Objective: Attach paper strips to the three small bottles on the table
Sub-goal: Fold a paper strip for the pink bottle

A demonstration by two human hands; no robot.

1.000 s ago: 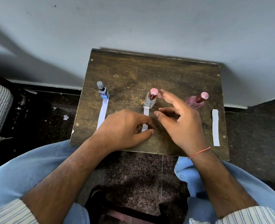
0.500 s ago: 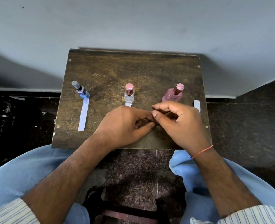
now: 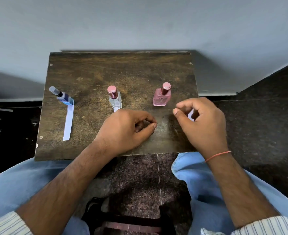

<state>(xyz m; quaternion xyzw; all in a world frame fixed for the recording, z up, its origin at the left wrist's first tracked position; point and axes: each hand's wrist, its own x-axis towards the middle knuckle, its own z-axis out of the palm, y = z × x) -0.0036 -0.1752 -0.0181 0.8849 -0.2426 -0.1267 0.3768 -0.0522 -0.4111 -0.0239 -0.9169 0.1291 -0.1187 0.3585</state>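
Observation:
Three small bottles stand in a row on the dark wooden table (image 3: 106,73). A white paper strip (image 3: 68,123) runs from the base of the blue bottle (image 3: 64,99) at the left toward me. The clear bottle with a pink cap (image 3: 114,99) has a strip end (image 3: 117,109) at its base; my left hand (image 3: 128,131) covers the rest of that strip. That hand rests on the table with fingers curled, thumb against forefinger, nothing visible between them. The pink bottle (image 3: 161,98) stands at the right. My right hand (image 3: 202,122) hovers loosely curled over a third strip (image 3: 190,115).
A grey wall rises right behind the table. Dark stone floor lies on both sides, with bits of litter at the left (image 3: 4,110). My knees in blue jeans (image 3: 199,175) flank the table's near edge, and a dark sandal (image 3: 131,217) sits on the floor below.
My right hand left my left hand and moved right, over the third strip beside the pink bottle. My left hand stayed over the middle strip. The camera view shifted to the right.

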